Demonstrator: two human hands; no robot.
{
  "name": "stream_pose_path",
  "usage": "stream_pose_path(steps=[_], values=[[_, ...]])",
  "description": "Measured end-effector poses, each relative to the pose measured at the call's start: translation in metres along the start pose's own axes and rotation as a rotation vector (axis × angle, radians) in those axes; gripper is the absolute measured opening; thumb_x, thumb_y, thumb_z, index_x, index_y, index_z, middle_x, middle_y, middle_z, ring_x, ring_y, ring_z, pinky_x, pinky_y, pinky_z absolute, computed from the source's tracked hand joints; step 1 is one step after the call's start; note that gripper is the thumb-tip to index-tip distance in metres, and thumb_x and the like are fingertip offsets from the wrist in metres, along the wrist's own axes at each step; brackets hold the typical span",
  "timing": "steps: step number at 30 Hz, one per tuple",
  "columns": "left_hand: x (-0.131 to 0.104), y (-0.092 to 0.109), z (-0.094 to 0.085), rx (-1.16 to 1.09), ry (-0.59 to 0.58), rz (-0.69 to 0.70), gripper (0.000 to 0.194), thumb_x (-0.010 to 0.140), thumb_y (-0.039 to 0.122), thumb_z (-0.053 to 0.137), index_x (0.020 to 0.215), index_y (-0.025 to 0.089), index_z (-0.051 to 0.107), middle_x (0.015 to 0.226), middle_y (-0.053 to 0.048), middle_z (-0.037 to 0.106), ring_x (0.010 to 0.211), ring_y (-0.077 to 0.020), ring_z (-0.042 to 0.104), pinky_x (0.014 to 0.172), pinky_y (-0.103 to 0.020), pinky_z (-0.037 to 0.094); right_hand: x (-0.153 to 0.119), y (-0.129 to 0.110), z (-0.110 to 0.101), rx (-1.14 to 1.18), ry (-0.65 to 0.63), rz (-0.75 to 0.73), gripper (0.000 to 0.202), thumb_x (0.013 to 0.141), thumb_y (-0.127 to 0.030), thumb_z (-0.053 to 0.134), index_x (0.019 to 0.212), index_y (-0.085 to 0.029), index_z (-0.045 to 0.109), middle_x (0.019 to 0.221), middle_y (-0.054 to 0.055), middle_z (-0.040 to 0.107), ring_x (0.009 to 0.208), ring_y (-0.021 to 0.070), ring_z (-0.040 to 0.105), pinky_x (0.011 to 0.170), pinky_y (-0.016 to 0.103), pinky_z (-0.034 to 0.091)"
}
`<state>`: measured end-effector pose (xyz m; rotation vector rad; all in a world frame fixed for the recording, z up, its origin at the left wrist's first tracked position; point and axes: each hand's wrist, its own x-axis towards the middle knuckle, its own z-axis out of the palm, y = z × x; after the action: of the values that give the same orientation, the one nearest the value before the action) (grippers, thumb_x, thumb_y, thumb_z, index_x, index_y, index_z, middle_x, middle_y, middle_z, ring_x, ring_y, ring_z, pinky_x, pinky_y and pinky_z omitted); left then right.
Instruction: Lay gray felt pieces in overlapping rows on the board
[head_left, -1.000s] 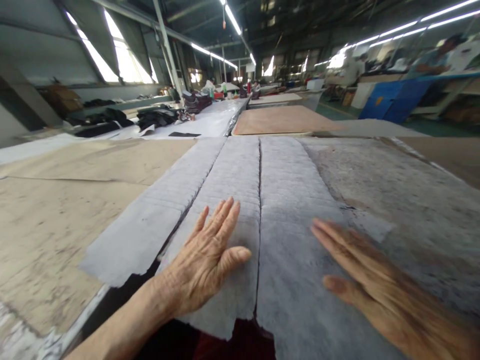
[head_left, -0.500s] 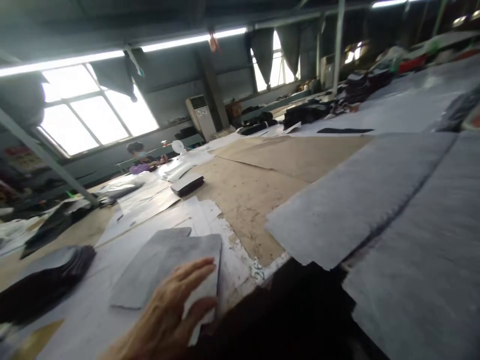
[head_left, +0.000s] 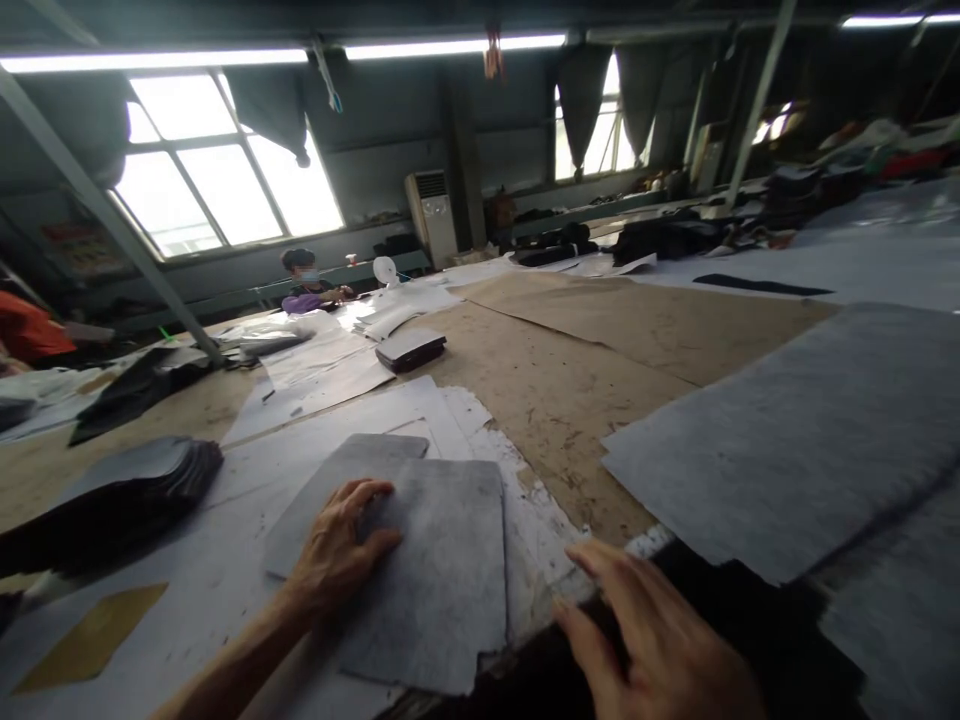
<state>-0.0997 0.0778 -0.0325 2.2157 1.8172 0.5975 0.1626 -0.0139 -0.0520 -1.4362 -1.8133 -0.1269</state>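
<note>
A worker's left hand (head_left: 341, 548) loosely spread on two overlapping grey sheets (head_left: 450, 560) atop white paper (head_left: 244, 530), right hand (head_left: 645, 630) apart from it, likewise unclenched near the table edge (head_left: 651, 541), a masked person (head_left: 304, 298) farther off

Wall (head_left: 375, 165) grey, dim. Large paned window (head_left: 225, 185) at left, glaring white; smaller window (head_left: 606, 125) farther right. Dark curtains (head_left: 264, 105) gathered to points. Lit fluorescent tubes (head_left: 154, 62) overhead. Tall pale air conditioner (head_left: 433, 220) beside pillar (head_left: 463, 180). Pole (head_left: 112, 210) leaning in view. Broad table (head_left: 555, 385), partly brown-surfaced.
</note>
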Motion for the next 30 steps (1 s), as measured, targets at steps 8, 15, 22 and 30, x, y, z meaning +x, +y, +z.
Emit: stream_pose_path(steps=[8, 15, 22, 30], values=[[0.000, -0.005, 0.004, -0.119, 0.029, -0.050, 0.039, 0.070, 0.028, 0.056, 0.107, 0.018, 0.053, 0.117, -0.007, 0.049, 0.111, -0.0244, 0.046, 0.097, -0.042, 0.036, 0.104, -0.009, 0.061, -0.038, -0.395, 0.115, 0.040, 0.071, -0.029, 0.059, 0.105, -0.009, 0.057, 0.107, 0.016, 0.060, 0.106, 0.0289, 0.049, 0.090, 0.042, 0.038], [0.002, -0.012, 0.016, -0.226, 0.140, -0.133, 0.066, 0.061, 0.026, 0.062, 0.122, 0.015, 0.041, 0.121, -0.011, 0.046, 0.104, -0.0253, 0.050, 0.094, -0.044, 0.037, 0.112, -0.011, 0.071, -0.046, -0.488, 0.203, 0.019, 0.063, -0.025, 0.059, 0.079, -0.016, 0.064, 0.082, 0.007, 0.064, 0.083, 0.0238, 0.055, 0.074, 0.034, 0.042], [0.006, -0.011, 0.011, -0.480, 0.203, -0.284, 0.087, 0.049, 0.022, 0.070, 0.128, 0.013, 0.035, 0.126, -0.014, 0.043, 0.105, -0.0278, 0.049, 0.088, -0.040, 0.042, 0.080, -0.022, 0.072, 0.566, -0.173, 0.045, 0.021, 0.065, -0.011, 0.045, 0.072, -0.021, 0.063, 0.087, 0.002, 0.064, 0.082, 0.0170, 0.059, 0.074, 0.027, 0.045], [-0.005, 0.008, 0.000, -1.375, -0.187, -0.323, 0.026, 0.060, 0.026, 0.068, 0.079, 0.009, 0.065, 0.066, -0.007, 0.066, 0.056, -0.0164, 0.059, 0.055, -0.027, 0.047, 0.066, -0.043, 0.039, 1.350, -0.131, 0.873, 0.028, 0.062, -0.031, 0.067, 0.087, -0.019, 0.062, 0.072, 0.003, 0.067, 0.065, 0.0207, 0.063, 0.059, 0.030, 0.050]])
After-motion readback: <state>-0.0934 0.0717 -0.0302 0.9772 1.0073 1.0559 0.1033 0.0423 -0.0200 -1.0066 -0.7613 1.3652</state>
